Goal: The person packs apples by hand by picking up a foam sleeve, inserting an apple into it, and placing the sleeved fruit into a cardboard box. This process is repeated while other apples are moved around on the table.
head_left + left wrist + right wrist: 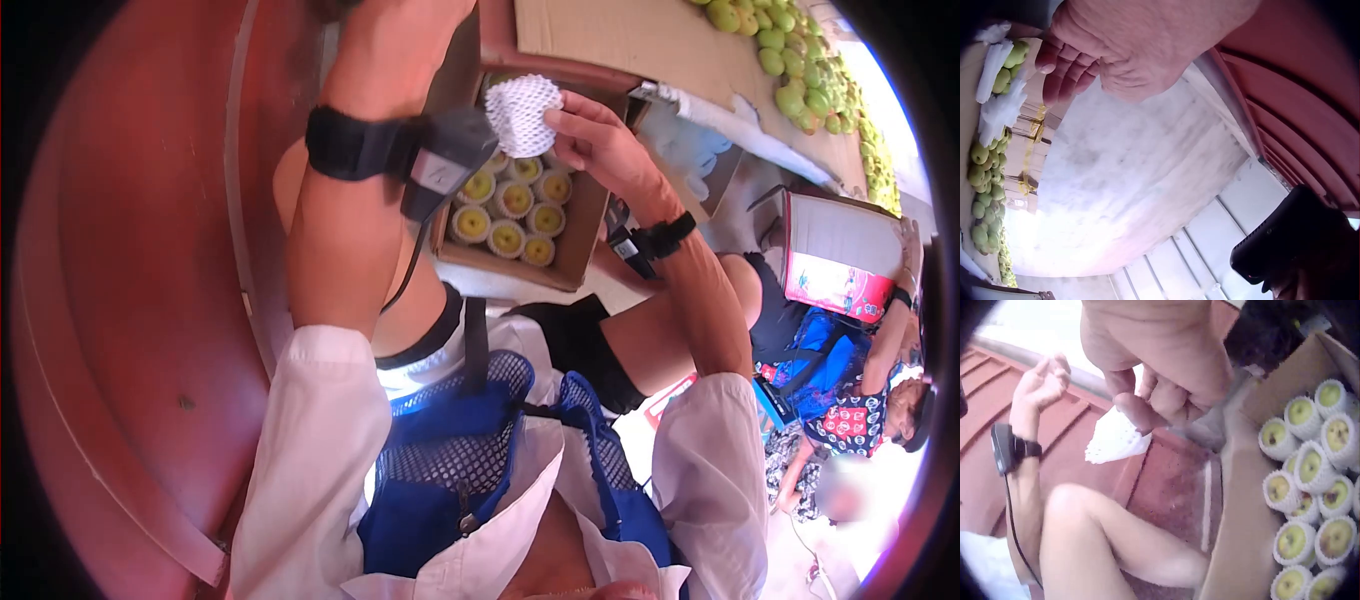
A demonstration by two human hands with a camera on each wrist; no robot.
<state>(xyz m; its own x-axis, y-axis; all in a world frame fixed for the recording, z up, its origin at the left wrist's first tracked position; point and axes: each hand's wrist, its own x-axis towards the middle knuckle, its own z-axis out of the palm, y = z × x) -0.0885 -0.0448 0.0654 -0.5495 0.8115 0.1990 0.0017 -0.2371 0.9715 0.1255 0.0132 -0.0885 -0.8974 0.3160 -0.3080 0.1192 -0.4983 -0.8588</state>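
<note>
My right hand (605, 145) pinches a white foam net sleeve (522, 115) between thumb and fingers, above an open cardboard box (572, 240). In the right wrist view the foam net (1119, 436) hangs flattened below the fingertips. Inside the box stand several yellow-green fruits (507, 238), each in a white foam net. My left arm reaches up and away from the box, its hand mostly past the top of the head view. The left wrist view shows the left hand (1122, 53) with relaxed, slightly bent fingers and nothing in it.
Loose green fruit (790, 60) lies heaped on cardboard (590, 30) beyond the box. A red ribbed metal wall (140, 300) rises on my left. Another person (850, 420) sits at the right beside a pink and white carton (840, 250). Clear plastic bags (690, 150) lie near the box.
</note>
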